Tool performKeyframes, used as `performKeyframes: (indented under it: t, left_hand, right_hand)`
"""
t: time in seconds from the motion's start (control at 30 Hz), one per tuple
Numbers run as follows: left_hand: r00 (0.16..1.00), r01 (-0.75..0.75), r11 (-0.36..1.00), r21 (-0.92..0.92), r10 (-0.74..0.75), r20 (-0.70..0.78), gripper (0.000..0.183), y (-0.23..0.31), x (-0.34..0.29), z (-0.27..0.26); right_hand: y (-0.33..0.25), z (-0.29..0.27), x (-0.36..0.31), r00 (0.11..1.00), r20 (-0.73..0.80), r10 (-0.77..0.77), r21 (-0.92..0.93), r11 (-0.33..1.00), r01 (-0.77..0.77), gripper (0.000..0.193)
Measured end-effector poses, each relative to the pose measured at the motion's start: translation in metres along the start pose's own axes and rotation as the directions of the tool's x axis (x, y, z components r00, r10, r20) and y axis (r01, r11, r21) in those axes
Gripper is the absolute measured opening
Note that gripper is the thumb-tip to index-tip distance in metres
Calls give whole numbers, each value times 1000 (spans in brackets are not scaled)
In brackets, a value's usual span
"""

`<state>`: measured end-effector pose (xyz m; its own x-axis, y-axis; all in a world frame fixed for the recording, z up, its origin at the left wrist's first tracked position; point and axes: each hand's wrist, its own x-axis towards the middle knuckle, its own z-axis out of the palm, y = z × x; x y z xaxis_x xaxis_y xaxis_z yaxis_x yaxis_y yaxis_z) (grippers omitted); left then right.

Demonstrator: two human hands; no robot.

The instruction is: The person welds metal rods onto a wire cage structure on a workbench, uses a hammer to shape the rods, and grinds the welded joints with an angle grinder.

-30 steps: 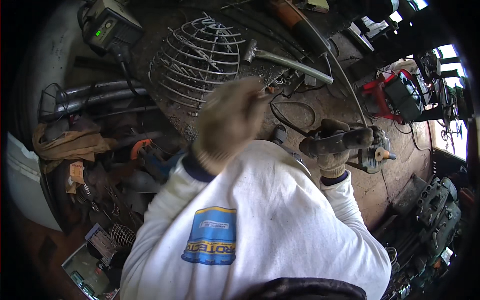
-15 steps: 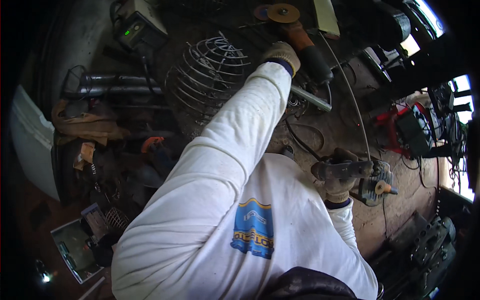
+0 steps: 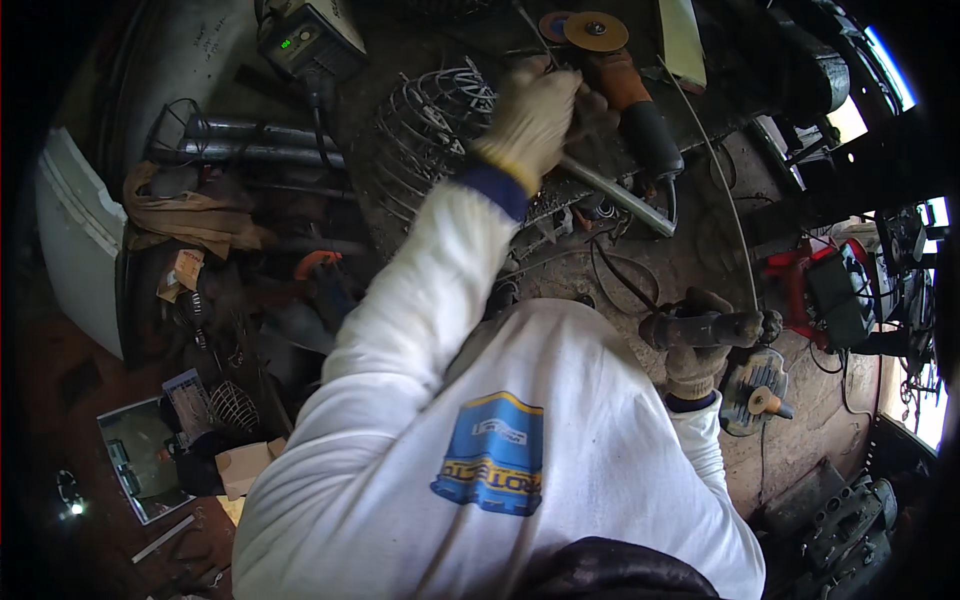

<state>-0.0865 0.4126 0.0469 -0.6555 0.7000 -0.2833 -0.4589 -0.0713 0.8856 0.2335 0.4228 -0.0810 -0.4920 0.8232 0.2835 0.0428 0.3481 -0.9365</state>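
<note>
My gloved left hand is closed, its fingers curled beside the round wire cage on the dark worktable. A thin metal rod shows beyond its fingertips; whether the fingers hold it is unclear. To its right lies an orange and black angle grinder with a tan disc. A square metal bar lies just below the hand. My gloved right hand grips a dark welding electrode holder, from which a long thin electrode reaches up toward the table.
A second grinder lies beside my right hand. A welding machine with a lit green display stands at the back left. Metal tubes and a brown cloth are at left. A red and dark machine stands at right, with cables around it.
My left hand has moved left and turned over, from beside the grinder to the edge of the wire cage. The thin rod beyond it now points more upward. My right hand keeps the electrode holder.
</note>
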Motion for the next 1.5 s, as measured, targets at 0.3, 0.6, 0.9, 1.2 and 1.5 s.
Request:
performKeyframes:
  t: [0.3, 0.6, 0.9, 1.2, 1.5]
  left_hand:
    - [763, -586, -494, 642, -70, 643, 26, 159, -126, -126]
    - [842, -536, -612, 582, -338, 420, 36, 215, -133, -105]
    - [888, -458, -743, 488, -405, 217, 33, 228, -120, -79]
    - [704, -602, -779, 172, -417, 575, 32, 221, -116, -89]
    - [661, -617, -757, 214, -351, 663, 34, 199, -108, -125]
  right_hand:
    - [-8, 21, 0, 998, 36, 57, 38, 998, -58, 57]
    - [8, 52, -23, 915, 143, -377, -356, 843, 403, 88]
    - [-5, 76, -34, 975, 54, -216, -245, 944, 223, 81]
    - [-7, 75, -37, 980, 117, -163, -329, 924, 194, 51]
    - [-6, 81, -35, 958, 158, -238, -351, 894, 280, 51]
